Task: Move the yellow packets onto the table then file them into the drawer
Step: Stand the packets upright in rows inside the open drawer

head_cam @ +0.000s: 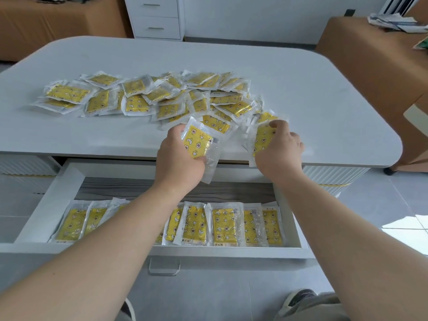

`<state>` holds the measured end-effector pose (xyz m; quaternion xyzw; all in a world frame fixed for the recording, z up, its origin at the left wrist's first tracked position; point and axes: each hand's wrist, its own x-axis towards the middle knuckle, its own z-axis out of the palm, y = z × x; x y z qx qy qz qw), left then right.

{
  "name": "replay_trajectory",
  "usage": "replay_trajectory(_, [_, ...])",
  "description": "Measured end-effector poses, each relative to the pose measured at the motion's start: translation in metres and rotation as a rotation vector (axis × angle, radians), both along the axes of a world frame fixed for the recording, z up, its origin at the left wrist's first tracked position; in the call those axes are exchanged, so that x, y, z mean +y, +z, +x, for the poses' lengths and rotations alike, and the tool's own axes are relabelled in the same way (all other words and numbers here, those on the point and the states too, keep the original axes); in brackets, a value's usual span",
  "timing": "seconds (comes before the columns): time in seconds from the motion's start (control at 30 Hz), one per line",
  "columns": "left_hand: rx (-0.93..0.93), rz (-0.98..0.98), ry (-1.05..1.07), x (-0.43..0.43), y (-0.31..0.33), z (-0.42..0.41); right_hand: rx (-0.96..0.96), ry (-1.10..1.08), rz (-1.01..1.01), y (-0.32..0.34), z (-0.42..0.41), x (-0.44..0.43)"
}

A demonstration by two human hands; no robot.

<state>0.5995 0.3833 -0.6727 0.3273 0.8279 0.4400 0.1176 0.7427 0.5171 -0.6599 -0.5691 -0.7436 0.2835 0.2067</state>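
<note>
Drawer (47,198): white, pulled out from under the near edge of the bench (301,89), with a metal handle (164,266) on its front.
- Contents: a row of yellow packets (223,224) along the front wall, side by side and overlapping, each in a clear wrapper printed with stars and moons. The left forearm hides the middle of the row.
- The drawer floor (139,188) behind the row is grey wood-grain.

Bench: pale grey top with rounded corners.
- A loose heap of yellow packets (143,98) is spread across the middle, many overlapping, none stacked in order. It runs from the left side to the near right edge.

Hands:
- Left hand (178,158): fingers curled round one packet (196,142), which it holds tilted above the near bench edge, its clear end hanging toward the drawer.
- Right hand (280,149): fingertips and thumb pinch a second packet (262,137) at the near right end of the heap. The packet's lower end overhangs the bench edge.
- The two hands are close together but not touching.

Room:
- White drawer cabinet (155,17) against the far wall.
- Brown unit (370,47) at right, with a pile of papers (393,23) on top.
- Pale tiled floor.
- One shoe (298,300) shows at the bottom right.
</note>
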Motion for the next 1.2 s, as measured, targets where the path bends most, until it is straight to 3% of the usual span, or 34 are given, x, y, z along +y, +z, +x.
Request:
replay_trajectory(0.1, [-0.133, 0.055, 0.018, -0.003, 0.002, 0.001, 0.037, 0.033, 0.060, 0.002, -0.003, -0.003])
replay_trajectory(0.33, [-0.425, 0.138, 0.032, -0.017, 0.004, -0.009, 0.322, 0.164, 0.239, 0.013, -0.019, -0.029])
replay_trajectory(0.53, [-0.502, 0.000, 0.016, -0.038, 0.006, -0.028, 0.426, 0.237, -0.009, 0.013, -0.022, -0.049])
replay_trajectory(0.67, [-0.549, -0.238, -0.047, -0.053, 0.010, -0.042, 0.314, 0.307, -0.111, 0.011, -0.022, -0.050])
replay_trajectory(0.77, [-0.487, -0.416, -0.065, -0.062, 0.005, -0.053, 0.253, 0.386, -0.311, 0.010, -0.020, -0.053])
replay_trajectory(0.9, [-0.213, -0.689, -0.102, -0.067, -0.004, -0.059, -0.181, 0.650, -0.285, 0.001, -0.019, -0.057])
replay_trajectory(1.0, [-0.132, -0.824, -0.151, -0.068, -0.007, -0.059, -0.437, 0.768, -0.244, -0.021, -0.022, -0.061])
replay_trajectory(1.2, [-0.096, -0.905, -0.193, -0.065, -0.006, -0.057, -0.490, 0.742, -0.305, -0.070, -0.032, -0.059])
